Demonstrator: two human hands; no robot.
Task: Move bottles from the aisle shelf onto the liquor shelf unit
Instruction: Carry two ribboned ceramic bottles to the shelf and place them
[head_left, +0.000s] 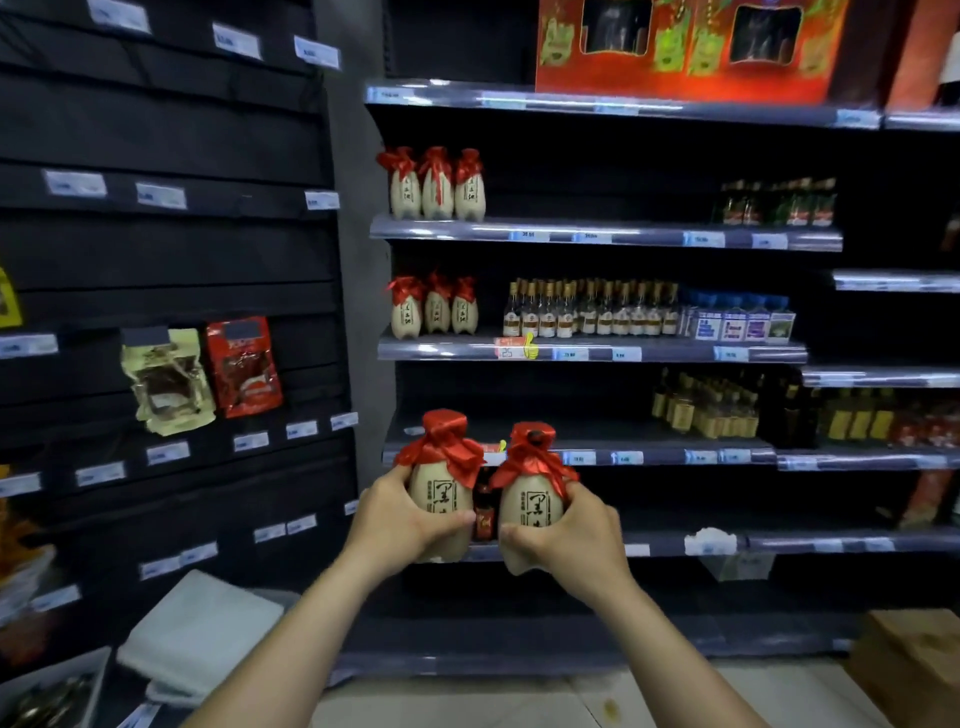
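Note:
I hold two cream ceramic liquor bottles with red cloth caps side by side in front of the liquor shelf unit (582, 447). My left hand (400, 519) grips the left bottle (441, 493) around its body. My right hand (571, 535) grips the right bottle (535, 499) the same way. Both bottles stand upright at the height of the third shelf. Three matching bottles (437, 184) stand on an upper shelf, and three more (435, 306) on the shelf below it.
Rows of small glass bottles (592, 312) and blue boxes (737, 319) fill the middle shelf. Dark bottles (706, 405) sit lower right. A black peg wall at left carries snack packs (202, 374). White trays (197, 629) lie lower left; a cardboard box (914, 670) sits lower right.

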